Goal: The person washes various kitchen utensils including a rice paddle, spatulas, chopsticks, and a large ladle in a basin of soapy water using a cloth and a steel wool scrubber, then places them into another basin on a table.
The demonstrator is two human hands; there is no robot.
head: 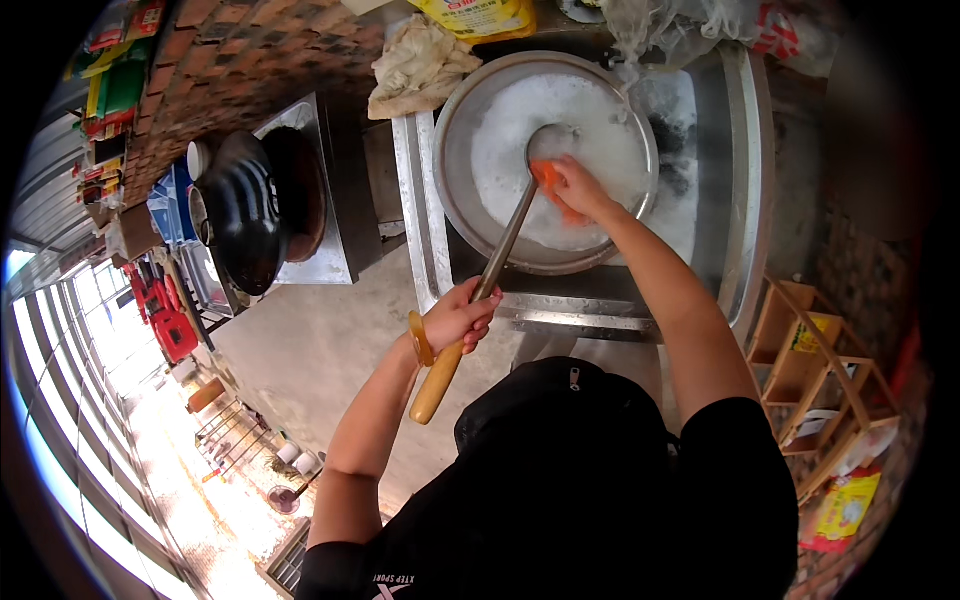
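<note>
Below me, a large round metal basin [448,196] of sudsy water [510,124] stands in a stainless-steel sink [739,187]. My left hand [459,319] grips the handle of a long ladle [510,234], just outside the sink's front edge. The wooden end of the handle points down toward me, and the round bowl [553,139] lies over the suds. My right hand [581,187] holds an orange scrubbing cloth [551,180] against the ladle near where its handle meets the bowl. Part of the cloth hangs toward the foam.
A crumpled rag [420,64] lies on the sink's back left corner, beside a yellow detergent bag [480,19]. Clear plastic bags [660,30] hang at the back right. Left of the sink are a metal stove [330,225] and a black wok [244,214]. A wooden shelf [817,360] stands right.
</note>
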